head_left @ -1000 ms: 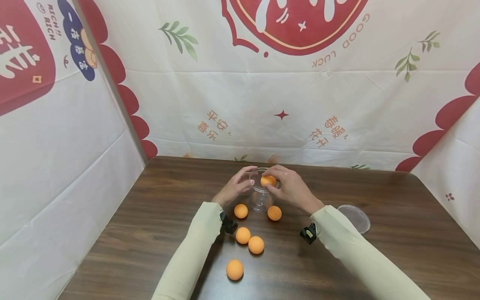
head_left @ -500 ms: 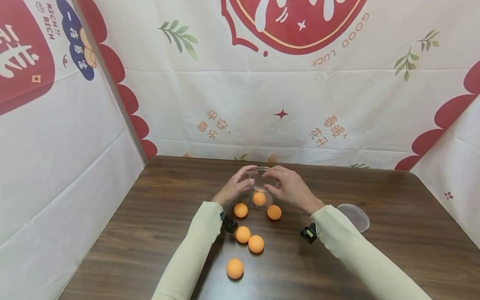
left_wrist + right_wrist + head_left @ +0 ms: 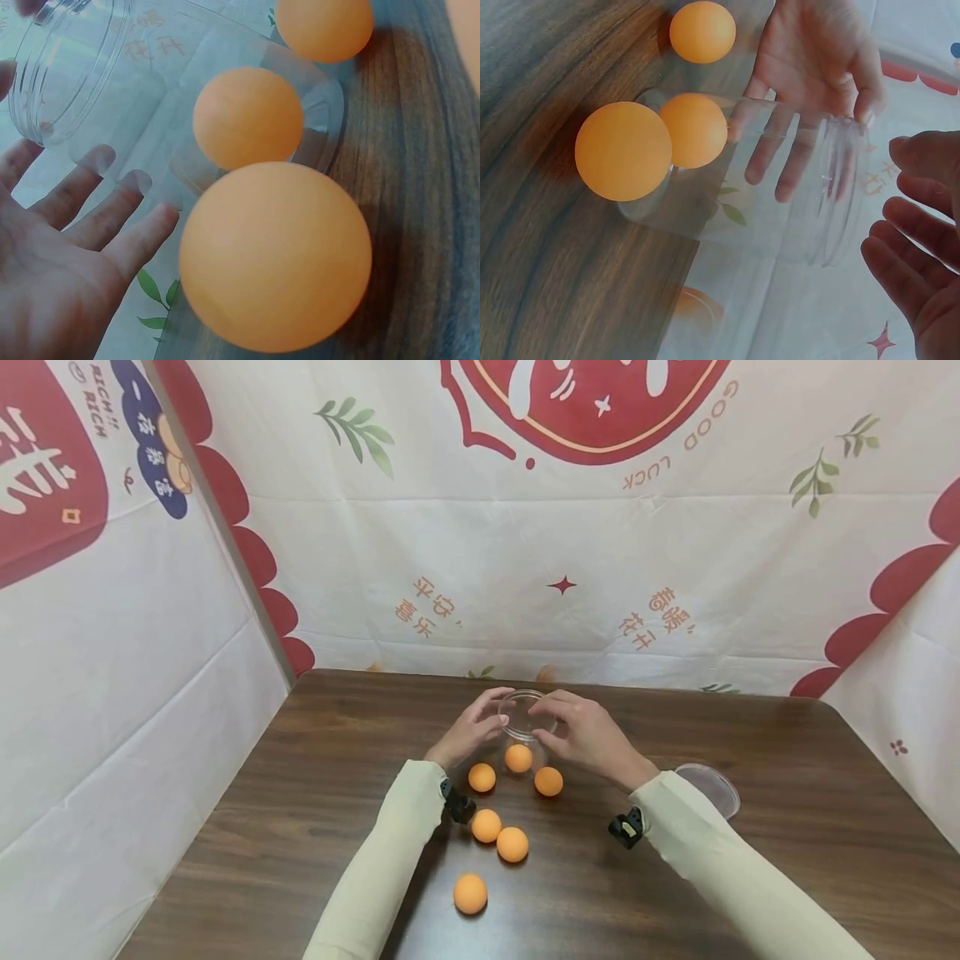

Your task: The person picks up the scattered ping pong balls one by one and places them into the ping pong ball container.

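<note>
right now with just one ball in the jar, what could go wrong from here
The uncapped jar could tip if the right hand, close by its rim, bumps it; the left hand at its side may prevent that. If it tipped, the ball inside might roll out. Five loose balls lie unconfined on the table, so a brush from the left sleeve could send one rolling.

A small booth-like space, screened by white cloth (image 3: 480, 547) at the back and both sides of a brown wood-grain bench (image 3: 247, 868). The cloth is festively printed with red scallops, green leaves, Chinese characters and the words "GOOD LUCK". The room beyond is hidden, so home, office or lab cannot be told.
</note>
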`<state>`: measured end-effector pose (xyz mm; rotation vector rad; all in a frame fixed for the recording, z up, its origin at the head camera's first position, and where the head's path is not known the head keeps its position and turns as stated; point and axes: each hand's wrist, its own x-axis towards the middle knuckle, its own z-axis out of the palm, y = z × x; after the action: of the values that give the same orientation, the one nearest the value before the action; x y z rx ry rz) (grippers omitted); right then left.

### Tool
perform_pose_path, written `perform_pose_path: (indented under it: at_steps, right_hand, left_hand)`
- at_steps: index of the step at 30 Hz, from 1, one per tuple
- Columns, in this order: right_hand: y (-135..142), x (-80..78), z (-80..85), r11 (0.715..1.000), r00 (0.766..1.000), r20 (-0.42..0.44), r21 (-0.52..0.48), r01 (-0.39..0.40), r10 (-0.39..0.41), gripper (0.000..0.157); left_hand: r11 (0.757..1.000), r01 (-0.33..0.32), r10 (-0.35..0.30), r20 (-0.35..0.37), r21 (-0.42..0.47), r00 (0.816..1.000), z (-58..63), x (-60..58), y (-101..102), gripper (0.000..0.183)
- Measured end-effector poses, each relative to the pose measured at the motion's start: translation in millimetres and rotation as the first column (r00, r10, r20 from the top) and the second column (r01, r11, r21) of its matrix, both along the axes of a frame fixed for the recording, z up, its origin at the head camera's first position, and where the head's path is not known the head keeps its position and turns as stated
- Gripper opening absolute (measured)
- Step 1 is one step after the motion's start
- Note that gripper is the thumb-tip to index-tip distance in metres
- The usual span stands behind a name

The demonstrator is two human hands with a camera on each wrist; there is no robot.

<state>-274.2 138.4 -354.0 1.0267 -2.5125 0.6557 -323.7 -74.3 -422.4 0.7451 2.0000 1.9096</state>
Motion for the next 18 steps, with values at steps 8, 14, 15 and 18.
perform_pose_path:
  at_steps: [8,14,15,18]
  right_hand:
    - [10,14.5,0.2,1.0,0.998,-0.061,0.001,-0.01,0.01,0.025]
    - [19,24.2,-9.7,0.999,0.997,-0.069,-0.008,-0.031,0.03,0.027]
    - [20,25.2,-12.0,0.999,0.997,-0.067,-0.009,-0.034,0.034,0.027]
    - [22,27.5,-19.3,1.0,0.998,-0.063,0.001,-0.024,0.024,0.027]
  left_hand:
    - [1.0,-0.009,0.009,-0.009,-0.001,1.0,-0.6,-1.6,1,0.05]
    - [1.0,-0.019,0.019,-0.003,0.002,1.0,1.4,-1.4,2,0.05]
    - [1.0,-0.022,0.022,-0.003,-0.004,1.0,1.2,-1.2,2,0.05]
    - [0.999,-0.036,0.036,-0.007,-0.021,0.999,-0.2,-1.4,3,0.049]
